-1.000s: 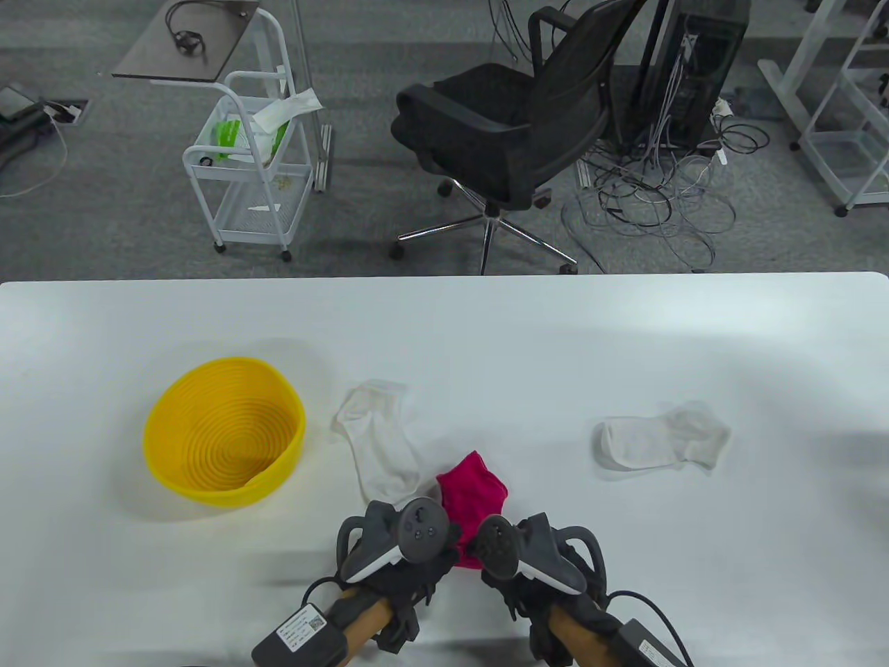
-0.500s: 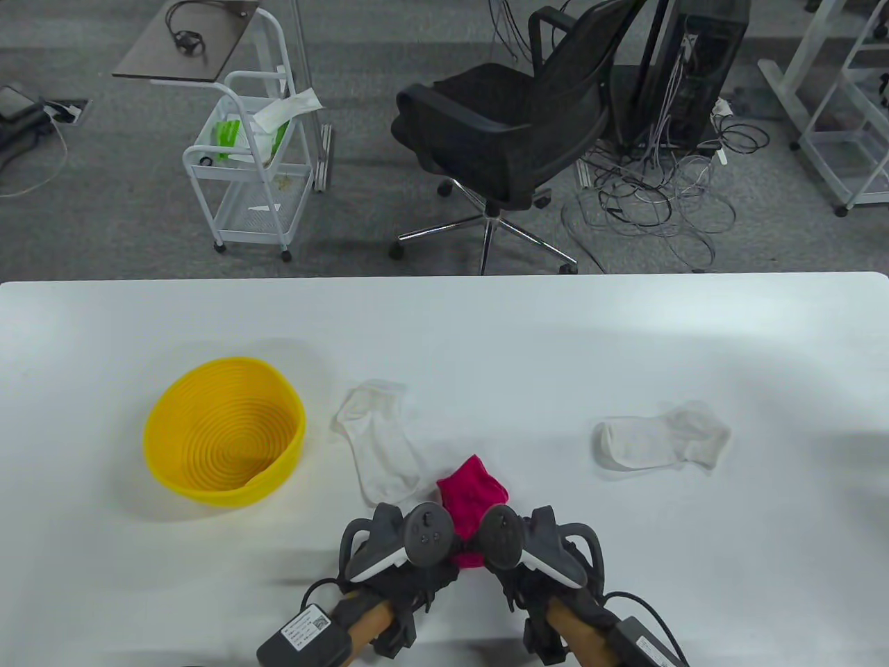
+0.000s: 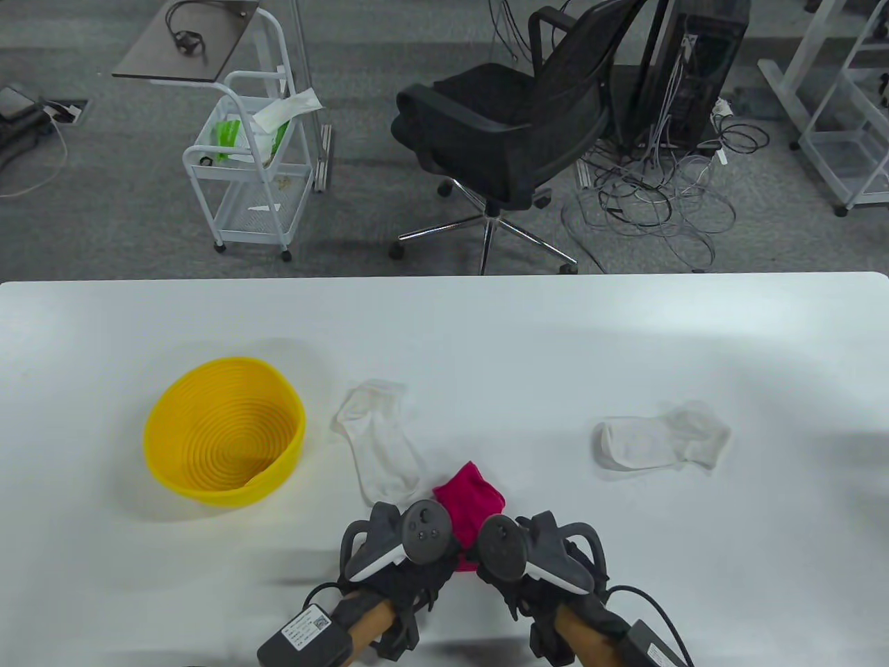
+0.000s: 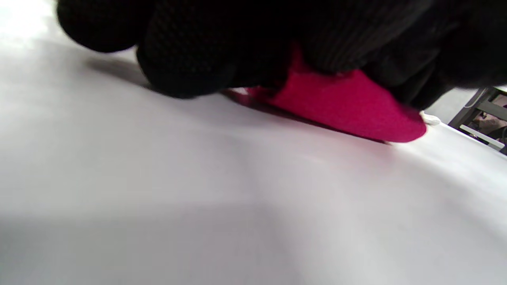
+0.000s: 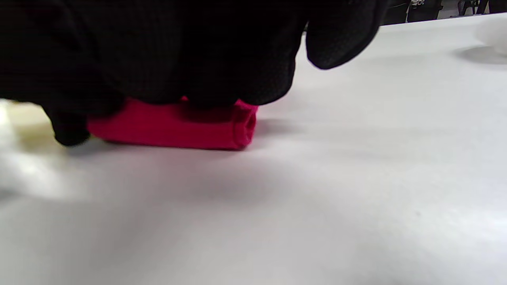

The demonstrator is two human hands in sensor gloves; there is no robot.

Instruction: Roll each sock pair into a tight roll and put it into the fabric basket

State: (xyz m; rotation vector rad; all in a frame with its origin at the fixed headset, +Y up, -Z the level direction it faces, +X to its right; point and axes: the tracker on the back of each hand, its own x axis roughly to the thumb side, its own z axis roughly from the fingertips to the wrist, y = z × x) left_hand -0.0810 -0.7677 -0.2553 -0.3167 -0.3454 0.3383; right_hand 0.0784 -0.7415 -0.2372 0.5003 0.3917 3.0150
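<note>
Down at the near edge of the white tabletop [image 3: 625,333], both gloved hands work on a magenta sock pair [image 3: 469,497]. The left hand [image 3: 410,556] and the right hand [image 3: 528,556] sit side by side over its near end, with the far end poking out flat beyond the trackers. From the right wrist view the near part shows as a rolled tube [image 5: 174,126] lying on the tabletop, and the black fingers [image 5: 222,79] curl down over its top. From the left wrist view the left fingers [image 4: 186,75] likewise curl onto the magenta fabric, pressing it to the surface. A yellow ribbed basket [image 3: 160,445] stands well to the left. One white sock [image 3: 382,445] lies between basket and magenta pair; another white sock [image 3: 660,445] lies off to the right.
</note>
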